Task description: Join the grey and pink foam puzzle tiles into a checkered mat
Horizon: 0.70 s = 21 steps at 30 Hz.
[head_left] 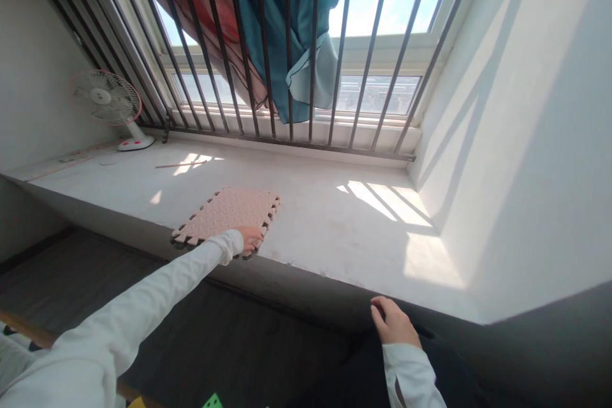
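Because the pink foam mat (228, 211) looks light and flexible, grip its toothed near edge, where the left hand (249, 239) closes; the right hand (394, 322) rests loosely curled, empty, on the ledge (306, 217).

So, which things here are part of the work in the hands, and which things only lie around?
In hand:
- pink foam mat, left hand on its near edge
- window ledge, right hand at its front edge

Lying about:
- small fan
- hanging cloths
- window bars
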### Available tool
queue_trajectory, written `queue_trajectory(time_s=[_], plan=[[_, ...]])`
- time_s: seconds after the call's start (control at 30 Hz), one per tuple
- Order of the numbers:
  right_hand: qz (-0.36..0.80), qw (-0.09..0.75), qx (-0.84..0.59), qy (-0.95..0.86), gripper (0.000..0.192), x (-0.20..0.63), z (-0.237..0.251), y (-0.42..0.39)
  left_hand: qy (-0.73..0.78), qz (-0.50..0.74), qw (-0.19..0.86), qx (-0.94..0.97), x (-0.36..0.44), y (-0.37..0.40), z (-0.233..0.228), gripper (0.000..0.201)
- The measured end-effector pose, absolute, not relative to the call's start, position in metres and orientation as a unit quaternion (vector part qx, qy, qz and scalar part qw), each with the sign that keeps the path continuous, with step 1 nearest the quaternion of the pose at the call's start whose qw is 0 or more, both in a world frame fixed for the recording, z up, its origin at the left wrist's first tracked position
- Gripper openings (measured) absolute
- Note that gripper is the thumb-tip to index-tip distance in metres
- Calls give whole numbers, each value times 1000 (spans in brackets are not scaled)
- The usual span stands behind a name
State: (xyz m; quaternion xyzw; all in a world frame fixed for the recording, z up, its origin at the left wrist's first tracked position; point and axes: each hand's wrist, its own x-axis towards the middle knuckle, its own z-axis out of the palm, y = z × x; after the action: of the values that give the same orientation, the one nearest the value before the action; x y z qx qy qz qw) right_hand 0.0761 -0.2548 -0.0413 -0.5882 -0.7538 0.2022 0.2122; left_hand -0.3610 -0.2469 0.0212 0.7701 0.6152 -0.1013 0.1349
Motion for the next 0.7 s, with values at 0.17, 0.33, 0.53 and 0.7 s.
queue_trajectory(time_s=[0.17,0.33,0.53,0.7], plan=[[206,211,-588,-753,25,76,-40,-256,644,-207,161,719,-349,-230,12,47],[205,207,-592,-751,24,76,-37,-258,640,-255,172,704,-339,-219,12,39],[201,204,-589,-756,26,77,-39,-257,638,-256,165,707,-338,-224,21,40],[206,206,-588,-755,27,76,-36,-258,627,-117,110,762,-356,-257,21,32]])
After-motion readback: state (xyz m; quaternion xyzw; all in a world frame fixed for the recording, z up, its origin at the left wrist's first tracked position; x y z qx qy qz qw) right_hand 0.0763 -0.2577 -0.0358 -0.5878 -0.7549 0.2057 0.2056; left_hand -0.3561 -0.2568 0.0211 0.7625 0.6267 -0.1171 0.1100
